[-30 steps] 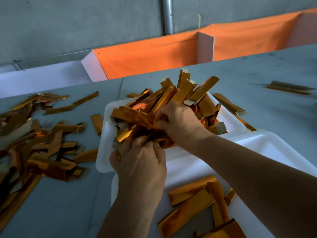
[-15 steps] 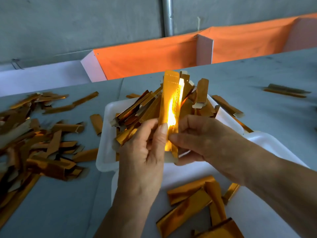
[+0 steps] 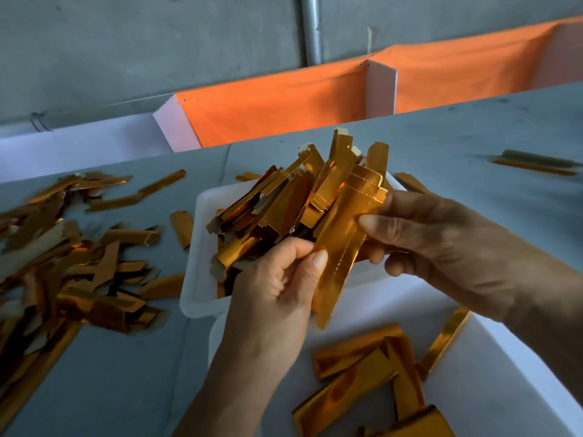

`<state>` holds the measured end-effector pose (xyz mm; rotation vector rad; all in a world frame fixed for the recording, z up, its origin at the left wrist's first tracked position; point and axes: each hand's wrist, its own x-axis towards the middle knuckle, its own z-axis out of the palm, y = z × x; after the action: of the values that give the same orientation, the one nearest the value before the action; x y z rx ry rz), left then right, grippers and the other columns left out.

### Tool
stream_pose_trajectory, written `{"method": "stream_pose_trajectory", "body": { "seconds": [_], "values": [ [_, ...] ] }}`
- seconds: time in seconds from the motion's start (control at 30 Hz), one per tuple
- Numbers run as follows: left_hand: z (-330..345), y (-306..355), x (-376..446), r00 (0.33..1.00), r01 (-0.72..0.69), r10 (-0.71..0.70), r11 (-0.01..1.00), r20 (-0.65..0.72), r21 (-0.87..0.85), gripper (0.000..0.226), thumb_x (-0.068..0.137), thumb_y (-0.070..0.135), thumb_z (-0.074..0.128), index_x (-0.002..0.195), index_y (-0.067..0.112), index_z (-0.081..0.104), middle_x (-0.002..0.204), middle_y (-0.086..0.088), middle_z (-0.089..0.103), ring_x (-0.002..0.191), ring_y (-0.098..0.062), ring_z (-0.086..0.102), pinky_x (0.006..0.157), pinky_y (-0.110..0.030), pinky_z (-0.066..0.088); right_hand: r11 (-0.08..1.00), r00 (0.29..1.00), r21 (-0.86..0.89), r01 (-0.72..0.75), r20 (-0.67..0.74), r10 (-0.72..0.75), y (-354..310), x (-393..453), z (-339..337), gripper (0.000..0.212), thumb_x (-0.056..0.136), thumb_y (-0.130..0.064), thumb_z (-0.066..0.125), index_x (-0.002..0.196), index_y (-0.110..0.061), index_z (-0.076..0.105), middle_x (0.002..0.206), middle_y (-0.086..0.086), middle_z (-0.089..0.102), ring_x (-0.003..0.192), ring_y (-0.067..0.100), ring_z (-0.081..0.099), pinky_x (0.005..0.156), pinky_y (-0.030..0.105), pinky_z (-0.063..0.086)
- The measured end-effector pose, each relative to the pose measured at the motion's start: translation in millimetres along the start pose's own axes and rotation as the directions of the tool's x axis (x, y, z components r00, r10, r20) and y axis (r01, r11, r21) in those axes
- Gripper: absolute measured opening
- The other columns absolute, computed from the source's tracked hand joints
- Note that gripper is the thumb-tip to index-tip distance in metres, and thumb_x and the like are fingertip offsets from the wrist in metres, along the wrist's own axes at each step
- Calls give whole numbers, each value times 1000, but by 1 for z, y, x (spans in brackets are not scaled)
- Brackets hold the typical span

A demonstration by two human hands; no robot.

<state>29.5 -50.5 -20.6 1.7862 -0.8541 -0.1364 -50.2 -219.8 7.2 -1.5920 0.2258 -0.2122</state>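
A long gold foil carton blank (image 3: 342,247) with dotted crease lines hangs tilted between my two hands, above the trays. My left hand (image 3: 277,288) pinches its lower part between thumb and fingers. My right hand (image 3: 435,238) grips its upper right edge, thumb on the front face. Behind it, a white tray (image 3: 197,279) is heaped with several more gold blanks (image 3: 284,200). A second white tray (image 3: 492,373), nearer to me, holds several folded gold pieces (image 3: 362,373).
A loose pile of gold blanks (image 3: 63,263) covers the grey table (image 3: 126,389) at the left. Two gold strips (image 3: 536,162) lie at the far right. Orange and white bins (image 3: 277,111) line the table's far edge, under a grey wall with a metal pipe (image 3: 310,26).
One second ago both hands dug in the heaped tray. They lifted out one gold blank, held it upright, and now it tilts to the right with my right hand higher on it.
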Motion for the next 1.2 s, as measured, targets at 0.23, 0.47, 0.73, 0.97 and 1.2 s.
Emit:
{"method": "stream_pose_trajectory", "body": {
  "seconds": [0.23, 0.47, 0.73, 0.97, 1.2],
  "values": [
    [3, 1, -1, 998, 43, -42, 999, 49, -18, 23, 87, 48, 45, 88, 29, 58, 67, 4, 59, 60, -9, 57, 55, -23, 51, 997, 995, -75, 1, 103, 7, 0, 0, 9, 9, 76, -17, 63, 78, -9, 67, 61, 0, 65, 56, 9, 62, 55, 16, 49],
    [5, -1, 0, 1000, 28, -29, 998, 6, 48, 19, 85, 47, 38, 94, 41, 54, 92, 27, 58, 87, 8, 56, 68, -3, 42, 979, 974, 201, -19, 226, -27, 7, 1, 2, 29, 73, -19, 75, 101, -19, 68, 82, 4, 70, 69, 16, 68, 59, 21, 54],
    [2, 10, -2, 924, 268, -177, 932, 338, -244, 49, 90, 52, 32, 87, 13, 62, 56, 4, 60, 41, -2, 48, 44, -12, 38, 965, 965, 262, 18, 248, -85, 15, 11, -8, 36, 67, -25, 85, 100, -17, 71, 79, 4, 66, 67, 12, 65, 54, 19, 51],
    [0, 3, -3, 928, 180, -76, 948, 365, -261, 33, 92, 35, 50, 121, 23, 59, 101, 8, 71, 85, -9, 70, 69, -20, 54, 991, 996, 130, 15, 88, -26, 17, 11, -12, 11, 76, -28, 70, 79, -17, 73, 69, 4, 62, 57, 9, 54, 49, 17, 46],
    [5, 5, -3, 936, 123, -81, 987, 342, -105, 32, 99, 26, 40, 125, 18, 56, 99, 7, 72, 81, -6, 70, 68, -21, 57, 998, 996, 65, 4, 87, -9, 13, 9, -18, 19, 73, -29, 65, 79, -13, 73, 64, 3, 62, 52, 9, 54, 46, 15, 44]
  ]
}}
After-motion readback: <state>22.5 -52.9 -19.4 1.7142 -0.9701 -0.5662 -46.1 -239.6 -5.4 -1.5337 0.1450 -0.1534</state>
